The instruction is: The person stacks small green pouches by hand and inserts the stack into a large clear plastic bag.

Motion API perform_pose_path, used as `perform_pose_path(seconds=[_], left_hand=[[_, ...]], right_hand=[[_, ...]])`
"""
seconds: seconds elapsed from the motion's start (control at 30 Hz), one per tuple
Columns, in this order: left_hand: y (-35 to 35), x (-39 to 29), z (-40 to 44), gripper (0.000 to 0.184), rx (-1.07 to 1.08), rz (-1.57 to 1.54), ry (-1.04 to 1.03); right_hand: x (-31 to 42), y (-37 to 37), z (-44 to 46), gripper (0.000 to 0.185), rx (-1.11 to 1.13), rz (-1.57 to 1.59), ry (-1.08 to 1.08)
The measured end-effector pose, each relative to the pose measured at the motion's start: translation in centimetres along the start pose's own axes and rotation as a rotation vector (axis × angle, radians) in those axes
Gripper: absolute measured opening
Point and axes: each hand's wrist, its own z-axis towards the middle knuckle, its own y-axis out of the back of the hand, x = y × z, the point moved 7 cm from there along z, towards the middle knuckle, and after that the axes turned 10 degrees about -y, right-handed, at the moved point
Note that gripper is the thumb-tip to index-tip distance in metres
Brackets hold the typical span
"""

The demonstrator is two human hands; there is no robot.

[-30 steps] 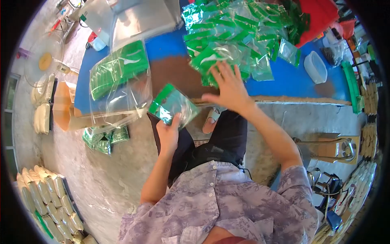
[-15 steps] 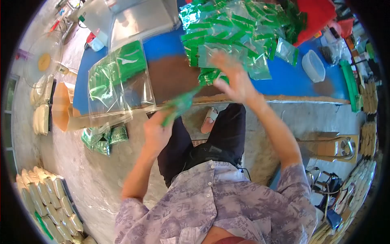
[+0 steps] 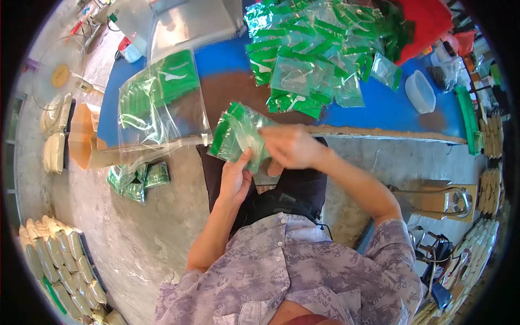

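In the head view, the packets (image 3: pixel 230 132) were up at the person's 11 o'clock, pinched at their lower edge by the left hand (image 3: pixel 236 177). The right hand (image 3: pixel 295 147) met them at their 3 o'clock side, close to the left, its fingers too blurred to tell whether they gripped. On the table (image 3: pixel 115 131), a bag (image 3: pixel 187 116) lay between 10 and 11, a green pile (image 3: pixel 303 76) just past 12.

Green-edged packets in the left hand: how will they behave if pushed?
The green-edged packets may slide over each other: their green strips sit offset and the film looks glossy. Corners would likely bend, since the clear film appears thin. Probably light for their size: the left hand grips them near one edge.
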Motion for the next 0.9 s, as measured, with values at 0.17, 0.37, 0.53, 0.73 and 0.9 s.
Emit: perform_pose_path(seconds=[0.17,0.37,0.53,0.73,0.9], left_hand=[[-0.3,-2.0,0.4,0.038,0.017,0.062,-0.092],[-0.7,-1.0,1.1,0.04,0.089,0.098,0.006],[0.7,-1.3,0.8,0.048,0.013,0.136,0.026],[-0.6,-0.3,-0.9,0.046,0.067,-0.106,0.053],[0.9,1.5,-0.7,0.045,0.014,-0.176,0.102]], right_hand=[[-3.1,6.9,2.3,0.057,-0.323,-0.706,-0.233],[0.3,0.4,-1.4,0.061,0.079,-0.239,0.154],[-5.1,7.9,1.6,0.069,-0.329,-0.483,-0.206],[-1.4,2.4,-0.6,0.096,-0.09,-0.573,-0.279],[1.8,-0.3,-2.2,0.11,0.0,-0.348,-0.207]])
